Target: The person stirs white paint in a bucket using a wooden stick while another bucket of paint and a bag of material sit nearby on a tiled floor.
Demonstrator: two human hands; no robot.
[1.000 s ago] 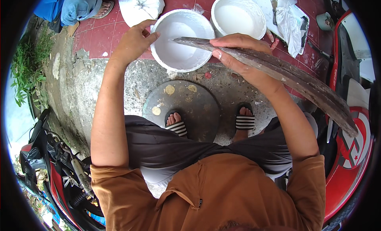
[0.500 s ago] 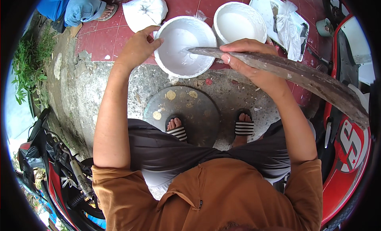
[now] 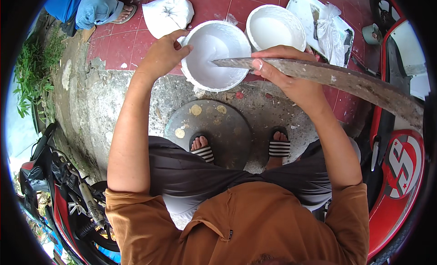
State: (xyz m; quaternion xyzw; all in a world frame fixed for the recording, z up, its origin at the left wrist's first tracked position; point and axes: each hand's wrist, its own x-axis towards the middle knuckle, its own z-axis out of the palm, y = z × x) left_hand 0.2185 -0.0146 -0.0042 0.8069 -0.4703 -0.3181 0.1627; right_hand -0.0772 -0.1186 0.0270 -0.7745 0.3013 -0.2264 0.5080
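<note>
My left hand (image 3: pixel 165 56) grips the left rim of a white bucket (image 3: pixel 237 37), thumb apart from the curled fingers. White, paint-like liquid (image 3: pixel 202 53) lies inside it. Across the bucket's right rim reaches a long, worn wooden stick (image 3: pixel 348 79), its narrow end dipped in the liquid. My right hand (image 3: pixel 301 91) is closed around the stick near that end, thumb on the near side and fingers beyond. The stick's thick end extends far to the right. A second white bucket (image 3: pixel 276 30) with white contents stands just right of the first, partly behind my right hand.
A tied white sack (image 3: pixel 167 16) sits behind the left of the bucket. Back right lies a white tray (image 3: pixel 300 3) with a plastic bag (image 3: pixel 330 35). Motorcycles flank me, a red one (image 3: pixel 396 210) at right. Another person's sandalled foot (image 3: pixel 125 13) shows at far left. A round slab (image 3: pixel 207 128) lies underfoot.
The stick's tip has shifted slightly left in the liquid, and its thick end has swung up the picture. The bucket and my left hand have moved slightly right.
</note>
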